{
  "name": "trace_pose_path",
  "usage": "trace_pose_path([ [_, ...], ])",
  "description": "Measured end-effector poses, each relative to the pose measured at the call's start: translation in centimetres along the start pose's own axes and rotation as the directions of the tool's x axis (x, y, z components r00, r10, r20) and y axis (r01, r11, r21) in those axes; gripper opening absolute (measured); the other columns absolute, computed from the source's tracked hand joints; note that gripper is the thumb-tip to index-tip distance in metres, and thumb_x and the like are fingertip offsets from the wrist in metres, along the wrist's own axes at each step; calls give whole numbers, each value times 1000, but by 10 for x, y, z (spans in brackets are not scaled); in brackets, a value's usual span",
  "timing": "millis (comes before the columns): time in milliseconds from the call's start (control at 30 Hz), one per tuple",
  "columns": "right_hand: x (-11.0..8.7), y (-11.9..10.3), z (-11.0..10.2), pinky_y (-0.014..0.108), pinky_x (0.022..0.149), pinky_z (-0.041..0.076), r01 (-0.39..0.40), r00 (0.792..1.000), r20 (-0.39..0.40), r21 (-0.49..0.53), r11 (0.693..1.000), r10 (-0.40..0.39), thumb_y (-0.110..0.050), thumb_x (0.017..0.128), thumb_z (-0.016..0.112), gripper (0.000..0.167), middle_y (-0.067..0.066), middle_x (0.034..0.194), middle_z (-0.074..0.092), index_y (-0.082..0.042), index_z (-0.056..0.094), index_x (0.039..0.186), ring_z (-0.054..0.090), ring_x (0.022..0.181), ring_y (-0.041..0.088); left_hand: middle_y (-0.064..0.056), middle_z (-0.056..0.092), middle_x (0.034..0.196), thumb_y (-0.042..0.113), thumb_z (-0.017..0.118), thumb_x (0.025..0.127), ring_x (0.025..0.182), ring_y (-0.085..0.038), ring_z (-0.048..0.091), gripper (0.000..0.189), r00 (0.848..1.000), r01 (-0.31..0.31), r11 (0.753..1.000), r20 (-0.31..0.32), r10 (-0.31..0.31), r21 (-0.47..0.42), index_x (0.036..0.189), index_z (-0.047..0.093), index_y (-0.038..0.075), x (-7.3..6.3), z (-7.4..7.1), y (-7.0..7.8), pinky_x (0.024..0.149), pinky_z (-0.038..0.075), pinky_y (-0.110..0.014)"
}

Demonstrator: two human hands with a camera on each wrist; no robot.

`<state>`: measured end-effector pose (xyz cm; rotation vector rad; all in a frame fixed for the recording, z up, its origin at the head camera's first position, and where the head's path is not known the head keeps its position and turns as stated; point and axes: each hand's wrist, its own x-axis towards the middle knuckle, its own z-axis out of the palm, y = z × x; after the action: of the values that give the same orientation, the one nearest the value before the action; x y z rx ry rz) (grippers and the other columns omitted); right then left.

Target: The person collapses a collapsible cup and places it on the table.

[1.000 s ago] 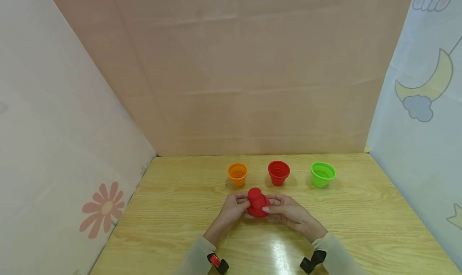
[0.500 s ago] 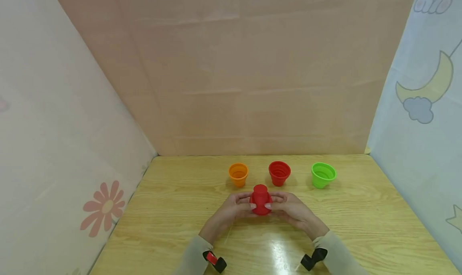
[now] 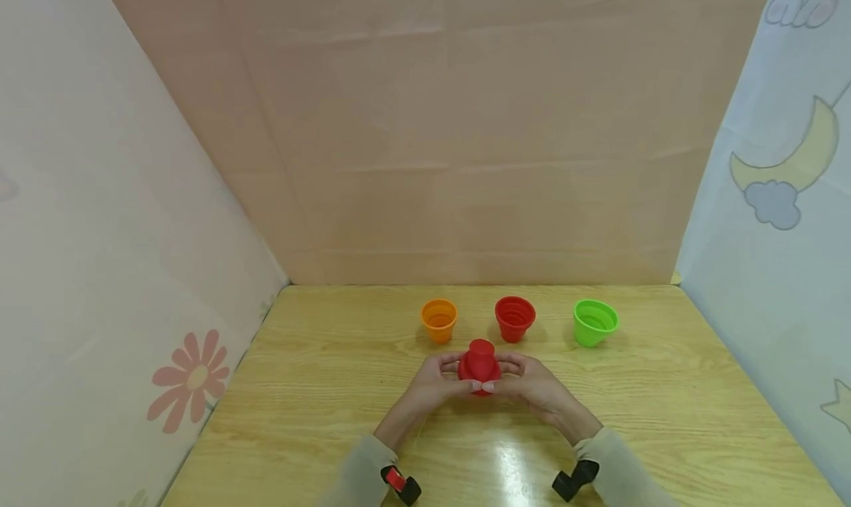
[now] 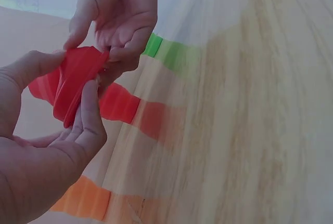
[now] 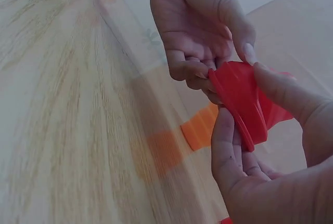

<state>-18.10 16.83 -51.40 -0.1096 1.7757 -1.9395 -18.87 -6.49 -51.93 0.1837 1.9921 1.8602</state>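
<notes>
A red collapsible cup (image 3: 480, 365) is held between both hands near the middle of the table, its narrow base upward and wide rim downward. My left hand (image 3: 433, 383) grips its left side and my right hand (image 3: 535, 390) its right. Both thumbs press the near side of the wall, their tips almost meeting. In the left wrist view the fingers curl under the rim of the red cup (image 4: 78, 86), and its wall looks partly folded. The right wrist view shows the same folded red cup (image 5: 242, 104), raised over the table.
Behind the hands stand three more collapsible cups, rims up, in a row: orange (image 3: 439, 322), red (image 3: 515, 319) and green (image 3: 595, 322). The wooden table (image 3: 319, 389) meets a brown backdrop (image 3: 479, 219) at the back, with pale patterned panels at both sides.
The held cup has shifted slightly right and away from the body and stands straighter. Both thumbs have come together at its near side. The three cups behind stay put.
</notes>
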Motion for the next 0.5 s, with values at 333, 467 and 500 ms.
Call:
trace_pose_path([
  [333,4,2,4,29,92,61,-18,996,-82,-9,1000,17,-11,90,82,79,11,130,62,6,39,154,63,111,20,-10,73,128,16,87,86,99,-18,71,60,997,32,999,-62,-34,-30,140,64,6,0,5,-3,87,64,-26],
  [467,4,2,5,29,91,60,-35,994,-100,-9,999,34,-12,89,82,79,11,129,62,4,40,154,63,109,20,-11,73,128,16,89,85,97,-19,70,62,993,55,998,-104,-59,-39,140,64,6,-1,7,-4,87,63,-26],
  [500,4,2,5,29,90,60,-39,994,-104,-7,999,38,-12,90,82,79,11,129,63,4,40,154,63,108,20,-11,73,128,17,89,84,98,-18,70,63,991,60,997,-114,-65,-43,140,64,6,-1,7,-5,88,64,-27],
])
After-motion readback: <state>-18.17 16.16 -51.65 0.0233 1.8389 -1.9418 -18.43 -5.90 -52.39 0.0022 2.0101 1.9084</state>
